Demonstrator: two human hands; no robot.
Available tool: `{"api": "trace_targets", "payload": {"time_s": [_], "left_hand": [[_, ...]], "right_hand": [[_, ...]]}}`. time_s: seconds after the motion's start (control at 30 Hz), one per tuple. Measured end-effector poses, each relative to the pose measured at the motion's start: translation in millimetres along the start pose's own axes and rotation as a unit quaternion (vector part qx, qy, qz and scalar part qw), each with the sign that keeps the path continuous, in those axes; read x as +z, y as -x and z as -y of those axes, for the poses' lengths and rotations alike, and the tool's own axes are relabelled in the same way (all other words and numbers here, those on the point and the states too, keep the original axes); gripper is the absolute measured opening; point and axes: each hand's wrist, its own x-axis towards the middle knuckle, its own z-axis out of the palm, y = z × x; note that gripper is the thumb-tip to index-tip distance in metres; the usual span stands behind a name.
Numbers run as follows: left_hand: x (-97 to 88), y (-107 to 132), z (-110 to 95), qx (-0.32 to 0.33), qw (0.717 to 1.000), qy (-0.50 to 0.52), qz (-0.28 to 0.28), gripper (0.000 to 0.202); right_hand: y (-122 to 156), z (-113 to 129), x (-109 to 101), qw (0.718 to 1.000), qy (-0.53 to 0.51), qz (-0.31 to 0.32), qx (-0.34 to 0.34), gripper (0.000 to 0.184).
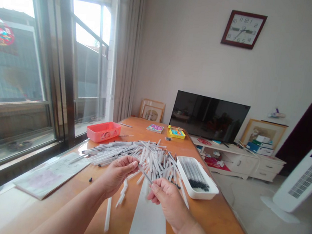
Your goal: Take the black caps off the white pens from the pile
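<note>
My left hand (pixel 123 172) and my right hand (pixel 165 194) are both closed, pinching opposite ends of one slim grey pen (pixel 145 175). The pen slants down from the left fingertips to the right ones. Past my hands spreads a loose pile of translucent white tubes and pens (pixel 154 160), some with black ends. Beneath the pen a long white strip (pixel 148 226) runs toward me. To the right, a white tray (pixel 211 194) holds a row of clear pens with black ends (pixel 195 171). A few white tubes (pixel 108 215) lie near my left wrist.
A pink bin (pixel 103 132) stands on the table's far left, behind a flat booklet (pixel 52 176). A small black cap (pixel 90 179) lies near it. At the far end are a magazine (pixel 155 128) and a yellow box (pixel 176 134). A white tower fan (pixel 302 176) stands right.
</note>
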Motion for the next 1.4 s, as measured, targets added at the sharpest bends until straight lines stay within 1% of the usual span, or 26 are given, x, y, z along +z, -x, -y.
{"api": "trace_targets", "payload": {"time_s": [0.07,0.17,0.2,0.37,0.6,0.77,0.87,1.0,1.13,1.2,1.3,1.4], "left_hand": [[1.7,0.9,-3.2,-0.003,1.0,0.0,0.006,0.022],[3.1,2.0,-6.2,-0.013,1.0,-0.012,0.012,0.034],[3.2,2.1,-6.1,-0.011,1.0,-0.022,0.012,0.036],[2.1,1.1,-1.3,0.022,0.998,-0.061,0.007,0.026],[3.3,2.8,-2.8,0.03,0.996,-0.079,-0.001,0.024],[4.4,3.5,-4.7,0.008,0.999,-0.048,0.003,0.023],[5.1,2.9,-5.0,0.001,1.0,-0.024,-0.012,0.021],[4.6,1.7,-3.5,-0.006,0.999,-0.027,-0.03,0.018],[3.5,2.4,-4.1,-0.03,0.999,0.008,-0.01,0.02],[3.6,3.3,-6.1,-0.038,0.999,0.023,0.001,0.021],[4.0,4.1,-8.4,-0.034,0.999,0.029,0.016,0.021],[3.6,3.3,-7.0,-0.018,1.0,0.02,0.013,0.018]], "right_hand": [[0.7,0.8,0.0,1.0,-0.004,0.0,-0.002,0.026],[1.7,2.5,0.4,1.0,-0.011,0.007,-0.001,0.028],[2.0,3.1,0.7,1.0,-0.013,0.008,0.0,0.029],[2.7,4.3,2.2,1.0,-0.017,0.011,0.006,0.031],[0.2,0.8,2.7,1.0,-0.019,0.012,0.008,0.034],[1.5,2.5,2.8,1.0,-0.015,0.007,0.006,0.033],[2.2,3.2,3.0,1.0,-0.018,-0.004,-0.002,0.031],[1.6,3.8,2.7,0.999,-0.032,-0.022,-0.011,0.029],[1.9,5.5,1.2,0.999,-0.024,-0.033,-0.009,0.025],[2.6,5.6,0.8,0.999,-0.018,-0.028,0.001,0.03],[3.6,4.1,2.0,1.0,-0.027,0.0,0.016,0.041],[4.0,2.8,4.1,0.999,-0.037,0.017,0.023,0.047]]}}
